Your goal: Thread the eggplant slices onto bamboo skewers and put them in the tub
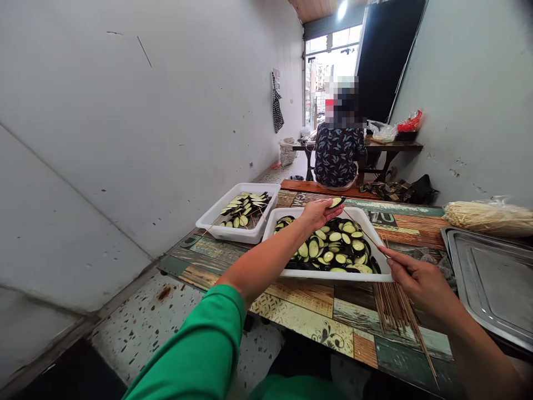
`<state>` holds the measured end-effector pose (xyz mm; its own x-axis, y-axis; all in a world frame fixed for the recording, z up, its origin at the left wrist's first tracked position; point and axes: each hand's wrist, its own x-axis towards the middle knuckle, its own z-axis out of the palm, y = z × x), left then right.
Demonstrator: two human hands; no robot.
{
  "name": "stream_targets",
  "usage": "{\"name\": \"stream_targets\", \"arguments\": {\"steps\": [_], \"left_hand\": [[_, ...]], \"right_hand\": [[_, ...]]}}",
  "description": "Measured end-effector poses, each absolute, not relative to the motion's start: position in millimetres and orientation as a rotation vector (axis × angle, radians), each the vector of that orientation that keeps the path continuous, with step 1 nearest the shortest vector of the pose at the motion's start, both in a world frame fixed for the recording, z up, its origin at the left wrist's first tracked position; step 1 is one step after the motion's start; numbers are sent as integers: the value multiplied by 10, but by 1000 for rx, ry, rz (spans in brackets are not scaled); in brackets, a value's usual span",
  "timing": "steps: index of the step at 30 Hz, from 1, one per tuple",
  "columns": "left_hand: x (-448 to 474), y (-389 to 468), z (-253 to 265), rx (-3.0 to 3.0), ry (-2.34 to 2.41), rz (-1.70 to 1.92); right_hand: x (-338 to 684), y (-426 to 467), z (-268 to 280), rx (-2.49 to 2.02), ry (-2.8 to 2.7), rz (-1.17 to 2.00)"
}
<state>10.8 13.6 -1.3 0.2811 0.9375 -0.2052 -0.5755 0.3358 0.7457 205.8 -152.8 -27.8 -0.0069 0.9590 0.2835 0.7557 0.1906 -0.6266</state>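
Observation:
Above the far rim of a white tub (328, 275), my left hand (318, 214) is closed on an eggplant slice (337, 202) with dark skin and pale flesh. A thin wooden skewer (362, 229) runs from my right hand (412, 269) up towards that slice; whether its tip has gone in is too small to tell. My right fingers pinch the skewer near its lower end. Many oval eggplant slices (335, 238) lie wet in the tub. Left of it, a second white tub (204, 223) holds eggplant slices on skewers (245, 208).
A bundle of wooden skewers (393, 311) lies at the tub's right front corner. Metal trays (491, 278) and bagged enoki mushrooms (487, 216) are at the right. Beyond the patterned table (308, 328), a person (339, 153) sits facing away at another table (400, 146).

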Motion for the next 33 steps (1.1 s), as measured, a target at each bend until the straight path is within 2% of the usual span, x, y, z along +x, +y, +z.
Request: {"name": "stream_targets", "arguments": {"steps": [33], "left_hand": [[125,31,28,716,668,974]], "right_hand": [[2115,-1455,-328,-1472,-1596,775]]}}
